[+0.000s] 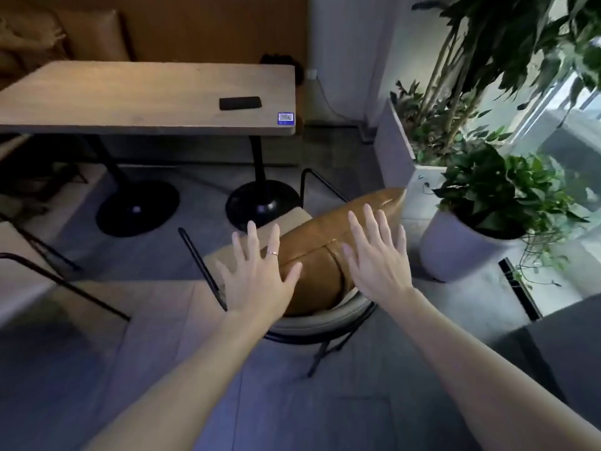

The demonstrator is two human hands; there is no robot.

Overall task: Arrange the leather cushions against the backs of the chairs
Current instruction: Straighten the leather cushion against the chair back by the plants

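Observation:
A tan leather cushion (320,245) lies lengthwise on a chair with a pale seat and curved back (312,322) and thin black metal legs. It leans against the inside of the chair's back, one pointed corner sticking out to the right. My left hand (258,276) hovers over the cushion's left end, fingers spread, a ring on one finger. Over the right half, my right hand (377,258) is spread flat too. Neither hand holds anything; whether the palms touch the leather I cannot tell.
A wooden table (146,99) on two black round bases stands beyond the chair, with a black phone (240,103) on it. Potted plants (497,196) and a white planter crowd the right side. Another chair's black frame (48,271) is at left. More tan cushions (94,34) lie far back.

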